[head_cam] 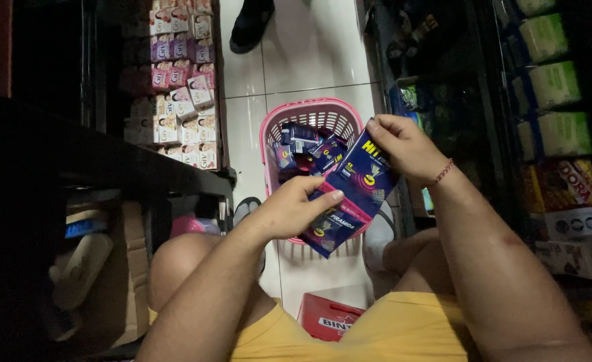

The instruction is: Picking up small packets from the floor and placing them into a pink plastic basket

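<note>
My left hand [289,209] grips the lower end of a stack of flat dark-blue packets [353,194] with purple and yellow print. My right hand [403,144] pinches the top edge of the uppermost packet. I hold the stack just above a pink plastic basket [309,110] standing on the white tiled floor. More blue packets of the same kind [306,144] lie loose inside the basket. My bare knees show below the hands.
A shelf with stacked small boxes [182,87] stands at the left, and shelves of green and red packages [557,100] fill the right. A red crate [329,318] sits by my lap. Another person's dark shoe [252,23] is on the tiles beyond the basket.
</note>
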